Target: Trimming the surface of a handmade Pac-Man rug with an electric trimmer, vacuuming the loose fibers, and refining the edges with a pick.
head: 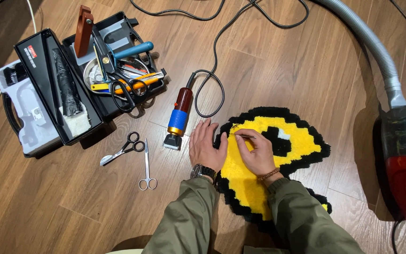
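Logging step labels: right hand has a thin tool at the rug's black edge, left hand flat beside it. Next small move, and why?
Probably pick at the black edge yarn: the right hand pinches a thin tool, tip at the rug border, while the left hand presses flat alongside.

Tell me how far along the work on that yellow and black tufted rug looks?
The yellow and black tufted rug already looks fully tufted and shaped. Right now the left hand presses flat at its edge while the right hand works a thin pointed tool into the pile near the black border. Two pairs of small scissors and the corded electric clipper lie unused beside it; how much detailing remains cannot be told.
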